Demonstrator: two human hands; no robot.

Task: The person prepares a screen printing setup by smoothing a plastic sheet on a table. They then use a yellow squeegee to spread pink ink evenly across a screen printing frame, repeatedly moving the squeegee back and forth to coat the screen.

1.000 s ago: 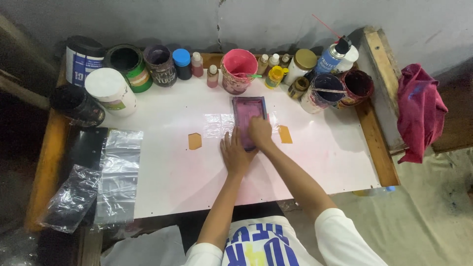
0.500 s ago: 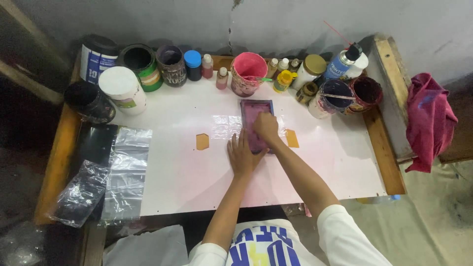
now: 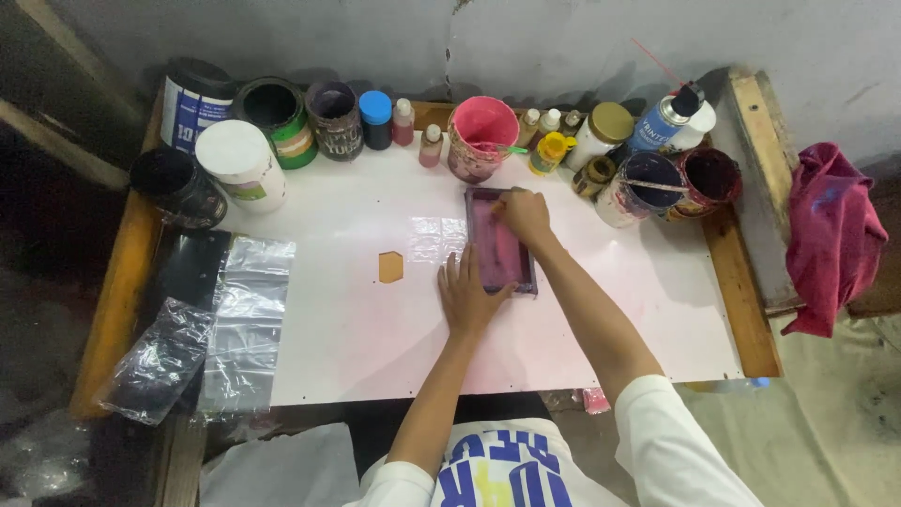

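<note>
both hands rest on a small purple-stained printing frame (image 3: 502, 246) lying flat on the white tabletop (image 3: 601, 310). left hand (image 3: 466, 293) lies palm down with fingers spread, pressing on the frame's near left edge and the table beside it; it grips nothing, just holds the frame flat. right hand (image 3: 524, 212) sits at the far end of the frame, fingers curled down onto its surface; whether something small is pinched under them cannot be told.

just left of the frame, clear tape squares (image 3: 436, 237) shine on the table, and further left lies a small tan tag (image 3: 390, 267), apart from both hands. at the table's left edge, clear plastic bags (image 3: 246, 314) overlap a dark sheet (image 3: 192, 270).

beyond the frame, along the wall, stands a row of containers: a pink-smeared bucket (image 3: 482, 137) close to the right hand, two small pink bottles (image 3: 418, 133), a blue-lidded jar (image 3: 376, 118), a dark tub (image 3: 334, 116), a green can (image 3: 276, 120), a white lidded tub (image 3: 240, 163) and a black pot (image 3: 176, 186) on the left. to the right are a yellow-capped bottle (image 3: 547, 152), a gold-lidded white jar (image 3: 601, 133), a blue spray can (image 3: 668, 120) and two open paint pots (image 3: 678, 180). a red cloth (image 3: 832, 235) hangs over the wooden frame at far right, well apart.
</note>
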